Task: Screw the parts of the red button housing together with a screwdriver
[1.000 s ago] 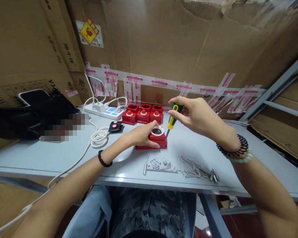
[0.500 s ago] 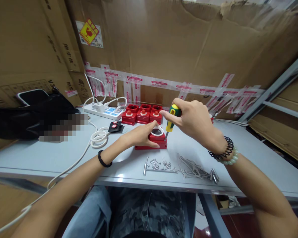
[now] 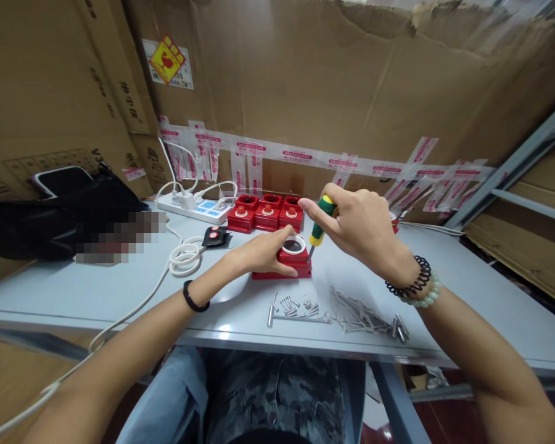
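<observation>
A red box-shaped device [image 3: 301,261] with a white ring around a dark round window lies on the table. My left hand [image 3: 274,251] is wrapped over its left part and presses it against the tabletop. In my right hand [image 3: 358,225] is a screwdriver [image 3: 318,229] with a green and yellow handle, tilted, its tip down at the right end of the device. The exact contact of the tip is too small to tell. Nearer me lie several loose screws [image 3: 289,305] and a T-shaped metal bar [image 3: 296,318].
Several red devices [image 3: 267,213] stand in a row behind. At the left are a white power strip [image 3: 198,208], a coiled white cable [image 3: 185,256] and a black bag [image 3: 50,216] with a phone. Metal rods [image 3: 365,314] lie near the front edge; cardboard [image 3: 277,92] walls the back.
My right hand has turned slightly on the screwdriver, and the wrist has shifted a little left. My left hand and the red device stay in place.
</observation>
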`<state>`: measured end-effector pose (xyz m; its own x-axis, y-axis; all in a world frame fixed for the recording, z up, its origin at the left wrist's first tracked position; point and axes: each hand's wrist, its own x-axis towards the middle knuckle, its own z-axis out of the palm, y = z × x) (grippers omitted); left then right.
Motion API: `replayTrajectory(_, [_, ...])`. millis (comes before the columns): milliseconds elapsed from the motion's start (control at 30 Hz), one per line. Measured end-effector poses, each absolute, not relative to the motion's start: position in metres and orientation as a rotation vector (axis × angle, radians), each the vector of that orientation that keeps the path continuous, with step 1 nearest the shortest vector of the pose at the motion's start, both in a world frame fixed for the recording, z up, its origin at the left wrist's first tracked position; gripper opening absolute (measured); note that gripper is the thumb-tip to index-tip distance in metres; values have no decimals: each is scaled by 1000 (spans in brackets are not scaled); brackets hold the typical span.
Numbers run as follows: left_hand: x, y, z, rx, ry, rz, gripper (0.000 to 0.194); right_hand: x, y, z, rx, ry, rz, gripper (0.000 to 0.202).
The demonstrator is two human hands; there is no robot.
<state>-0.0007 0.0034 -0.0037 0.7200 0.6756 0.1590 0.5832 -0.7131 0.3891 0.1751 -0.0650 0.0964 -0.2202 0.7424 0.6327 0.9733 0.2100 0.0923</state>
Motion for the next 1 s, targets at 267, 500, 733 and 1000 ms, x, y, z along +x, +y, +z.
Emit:
replayTrajectory(267, [-1, 4, -4, 2608, 1005, 410, 67, 185, -63, 100, -1397, -2241, -369, 35])
replayTrajectory(500, [-1, 3, -4, 2605, 1002, 420, 68, 181, -67, 98, -1519, -2146, -555, 45])
replayTrajectory(733, [-1, 5, -5, 2617, 979, 429, 68, 182, -61, 94, -1292, -2145, -420, 38])
replayTrajectory(1000, [-1, 3, -4, 2625, 996, 425, 68, 182, -66, 94, -1337, -2229, -396, 35])
